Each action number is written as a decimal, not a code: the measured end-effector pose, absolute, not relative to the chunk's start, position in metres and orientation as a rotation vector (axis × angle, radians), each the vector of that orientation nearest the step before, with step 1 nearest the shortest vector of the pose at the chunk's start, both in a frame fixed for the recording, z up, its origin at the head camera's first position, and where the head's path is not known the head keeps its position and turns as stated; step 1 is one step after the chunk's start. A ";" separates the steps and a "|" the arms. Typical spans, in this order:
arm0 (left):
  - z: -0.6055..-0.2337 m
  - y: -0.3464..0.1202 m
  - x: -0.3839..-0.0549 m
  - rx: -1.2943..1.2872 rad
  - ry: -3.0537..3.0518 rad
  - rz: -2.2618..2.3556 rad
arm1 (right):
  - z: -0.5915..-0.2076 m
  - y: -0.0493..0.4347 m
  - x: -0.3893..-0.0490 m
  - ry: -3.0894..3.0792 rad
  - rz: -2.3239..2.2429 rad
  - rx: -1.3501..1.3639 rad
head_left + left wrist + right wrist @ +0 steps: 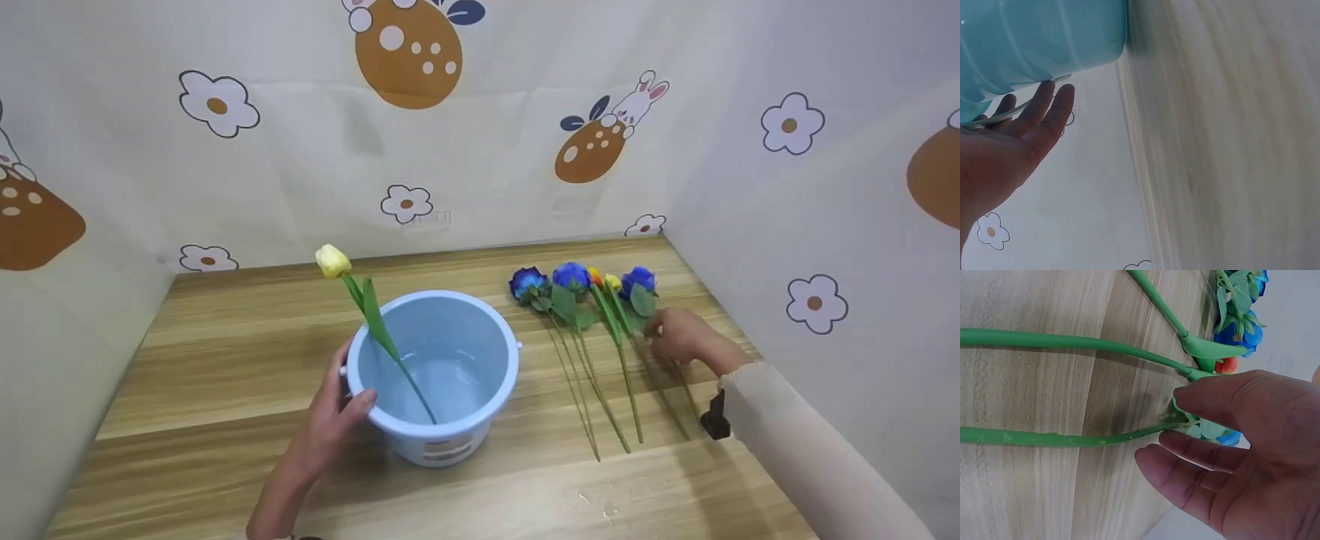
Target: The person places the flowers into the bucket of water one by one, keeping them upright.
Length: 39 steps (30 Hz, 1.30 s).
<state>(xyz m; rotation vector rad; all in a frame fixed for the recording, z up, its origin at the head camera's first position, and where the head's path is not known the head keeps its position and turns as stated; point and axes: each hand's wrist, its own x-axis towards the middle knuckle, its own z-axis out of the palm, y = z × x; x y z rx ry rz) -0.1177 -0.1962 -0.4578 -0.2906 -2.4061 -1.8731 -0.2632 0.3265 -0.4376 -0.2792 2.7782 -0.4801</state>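
A light blue bucket [431, 442] stands on the table, with a pale yellow tulip [334, 261] leaning over its left rim. Against the bucket's left side rests my left hand [330, 427], thumb at the rim; in the left wrist view its fingers [1057, 107] are fairly straight, near the thin handle [999, 118]. To the right, my right hand [679, 335] is at the rightmost blue rose [637, 281], just below its bloom. The right wrist view shows that rose's stem [1100, 440] between thumb and fingers, which stand apart.
Left of my right hand lie an orange tulip [595, 276], a yellow tulip [613, 282] and two blue roses, one bright [572, 275], one darker-edged [528, 283]. Patterned curtains [487, 150] hang around the wooden table [225, 352]. A dark object [716, 418] sits at my right sleeve.
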 end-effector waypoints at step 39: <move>-0.456 -0.197 -0.117 -0.262 -2.414 -1.901 | -0.434 0.337 -0.264 2.823 -0.671 -0.125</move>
